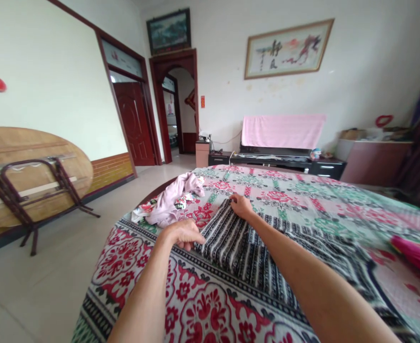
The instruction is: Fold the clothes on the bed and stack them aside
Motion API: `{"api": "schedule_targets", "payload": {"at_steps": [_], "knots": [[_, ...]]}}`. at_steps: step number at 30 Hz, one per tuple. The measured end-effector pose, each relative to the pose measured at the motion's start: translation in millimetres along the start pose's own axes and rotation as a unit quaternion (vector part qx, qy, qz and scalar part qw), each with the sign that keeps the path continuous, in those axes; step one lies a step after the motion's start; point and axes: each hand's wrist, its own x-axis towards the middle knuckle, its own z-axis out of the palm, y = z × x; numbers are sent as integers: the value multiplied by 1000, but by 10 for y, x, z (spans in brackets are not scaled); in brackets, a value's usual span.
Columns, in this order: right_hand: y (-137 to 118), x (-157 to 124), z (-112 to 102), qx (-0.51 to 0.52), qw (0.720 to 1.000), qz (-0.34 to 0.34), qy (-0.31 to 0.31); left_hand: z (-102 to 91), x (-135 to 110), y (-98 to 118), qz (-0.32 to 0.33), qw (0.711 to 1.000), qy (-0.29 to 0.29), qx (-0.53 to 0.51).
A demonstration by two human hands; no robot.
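A black-and-white striped knit garment (227,236) lies spread over the flowered cloth, running from the middle toward the lower right. My left hand (185,233) pinches its near left corner, fingers curled under the thumb. At the far left corner, my right hand (242,206) grips the edge of the same garment between thumb and fingers. My right forearm crosses above the garment and hides part of it. Just beyond my left hand lies a crumpled pale pink garment (169,202) beside a bunched floral-print piece (144,209).
The flowered cloth (203,309) covers a broad surface. A bright pink cloth (415,257) lies at its right edge. A folded round table (35,176) leans on the left wall. A low black cabinet (327,169) and a pink-draped screen (283,131) stand beyond.
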Motion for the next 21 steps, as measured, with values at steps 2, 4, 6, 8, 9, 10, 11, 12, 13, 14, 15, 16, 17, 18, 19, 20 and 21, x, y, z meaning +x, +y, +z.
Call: {"api": "schedule_targets", "payload": {"at_steps": [2,4,6,8,9,10,11,12,13,14,15,16,17,18,19,20,21], "knots": [[-24,16,39,7,1000,-2,15,-31,-9,-28,-20,1000,-3,-4],[-41,14,75,7,1000,-2,25,-41,-11,-34,-34,999,-11,6],[-47,-4,88,1,999,-8,35,-32,-4,-26,-36,999,-18,23],[-42,-28,67,-4,998,-27,56,-16,12,-18,-32,999,-21,37],[-36,-40,47,-6,997,-36,66,-8,21,-18,-31,998,-21,41],[-28,-53,23,-11,996,-45,74,-2,31,-19,-31,998,-21,45],[-18,-66,-1,-18,996,-54,75,2,41,-22,-31,998,-19,49],[-7,-81,-20,-29,996,-65,62,5,49,-25,-31,998,-18,55],[5,-97,-33,-41,995,-79,39,7,54,-27,-32,998,-16,60],[15,-117,-39,-52,994,-95,11,8,57,-27,-32,997,-15,64],[21,-138,-38,-61,992,-112,-15,7,56,-26,-34,997,-14,66],[19,-160,-32,-66,989,-125,-35,6,53,-23,-34,997,-14,65],[6,-181,-25,-70,988,-132,-46,5,48,-19,-34,997,-15,63],[-21,-200,-17,-72,988,-131,-43,2,44,-16,-34,997,-15,61],[-62,-216,-11,-70,990,-121,-31,0,41,-16,-33,998,-15,59],[-118,-227,-6,-66,992,-105,-20,-2,42,-19,-33,998,-15,60],[-185,-233,-2,-62,994,-87,-10,-2,49,-27,-33,997,-15,62]]}}
